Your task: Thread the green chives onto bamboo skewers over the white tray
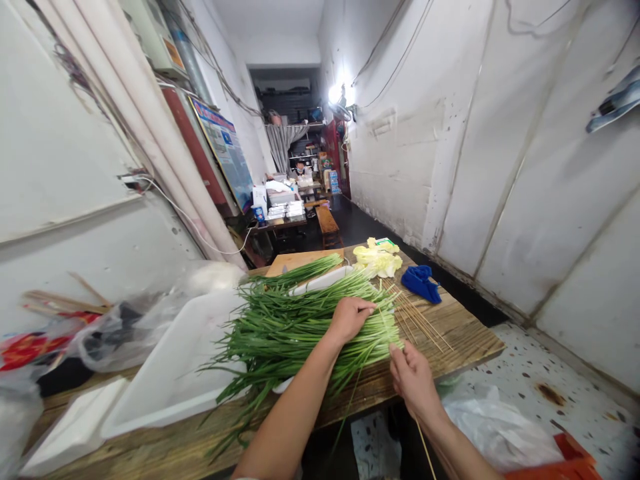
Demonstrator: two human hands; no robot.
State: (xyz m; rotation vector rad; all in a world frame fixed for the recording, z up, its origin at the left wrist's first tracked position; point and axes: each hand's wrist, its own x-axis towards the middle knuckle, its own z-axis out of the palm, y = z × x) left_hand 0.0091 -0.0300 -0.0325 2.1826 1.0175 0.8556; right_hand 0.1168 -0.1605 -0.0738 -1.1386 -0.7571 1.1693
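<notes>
A large heap of garlic chives lies across the table, green leaves to the left and pale stem ends to the right. My left hand rests over the stems, thumb and fingers closed on a few of them. Just right of the heap, my right hand is closed, its fingertips at the stem ends. A thin bamboo skewer sticks out below that hand; its tip is hidden. More bamboo skewers lie loose on the wood beside the stems.
On the wooden table are a blue cloth, yellow-green cabbage leaves, a cutting board and a white tray. Plastic bags crowd the left. An orange crate stands at lower right. A person sits far back.
</notes>
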